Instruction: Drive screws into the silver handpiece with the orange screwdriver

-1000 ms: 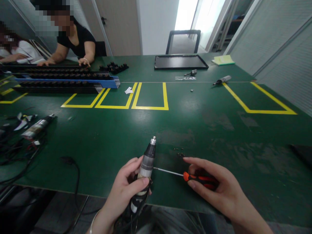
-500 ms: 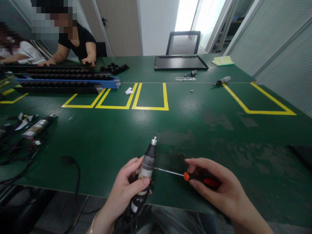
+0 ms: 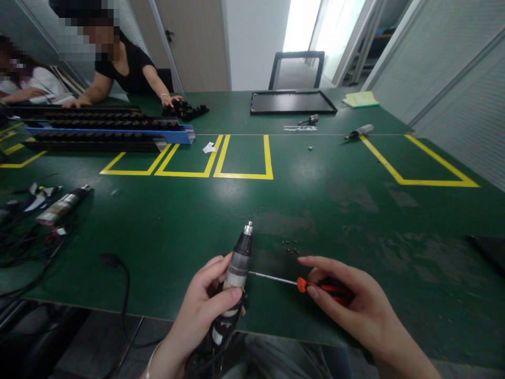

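Note:
My left hand (image 3: 209, 300) is wrapped round an electric screwdriver (image 3: 238, 266), a silver and black body tilted with its metal nose pointing up and away. In my right hand (image 3: 355, 305) is a screwdriver (image 3: 302, 285) with a red and black handle, gripped between thumb and fingers. Its thin shaft reaches left, and the tip meets the side of the electric screwdriver's body. Whether the tip sits in a screw is too small to tell. Several small screws (image 3: 292, 251) lie on the green table (image 3: 189, 210) just beyond my right hand.
Left are another electric screwdriver (image 3: 63, 205) and tangled black cables (image 3: 126, 284). Blue and black rails (image 3: 173, 136) with black parts lie far left, where a co-worker (image 3: 130, 73) reaches over a pile of black parts (image 3: 193, 110). A black tray (image 3: 294, 102) stands at the back.
The red and black screwdriver's handle has turned in my right hand, its shaft staying against the electric screwdriver. The co-worker's hand has moved right to the pile of black parts.

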`<state>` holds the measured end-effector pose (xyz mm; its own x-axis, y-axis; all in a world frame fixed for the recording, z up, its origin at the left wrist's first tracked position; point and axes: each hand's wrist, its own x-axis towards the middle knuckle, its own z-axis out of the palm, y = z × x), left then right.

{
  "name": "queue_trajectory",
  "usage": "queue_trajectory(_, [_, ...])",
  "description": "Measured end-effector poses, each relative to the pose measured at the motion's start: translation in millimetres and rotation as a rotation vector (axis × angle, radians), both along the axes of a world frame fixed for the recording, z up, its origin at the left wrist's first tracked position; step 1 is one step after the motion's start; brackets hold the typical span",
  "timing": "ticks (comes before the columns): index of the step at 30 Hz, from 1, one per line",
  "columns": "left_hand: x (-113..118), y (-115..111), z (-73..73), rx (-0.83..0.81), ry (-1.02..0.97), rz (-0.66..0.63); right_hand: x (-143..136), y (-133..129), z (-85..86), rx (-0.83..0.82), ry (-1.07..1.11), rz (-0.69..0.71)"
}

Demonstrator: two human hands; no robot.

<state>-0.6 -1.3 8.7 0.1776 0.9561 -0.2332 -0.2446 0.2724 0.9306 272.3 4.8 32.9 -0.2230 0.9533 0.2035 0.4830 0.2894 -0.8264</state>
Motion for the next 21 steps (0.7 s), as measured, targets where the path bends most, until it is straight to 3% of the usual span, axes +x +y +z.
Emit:
queue_trajectory(6, [0.5,0.5,-0.1,-0.006,-0.002,0.010,2.8,-1.5,0.8,-0.007,0.006,0.038])
queue_trajectory(14, [0.3,0.3,1.2,0.003,-0.006,0.002,0.8,2.6,-2.6,-0.203,-0.004,0.061])
queue_trajectory(21, [1.0,-0.6,-0.7,-0.014,0.001,0.033,2.2,-1.6,-2.4,-0.045,0.011,-0.021])
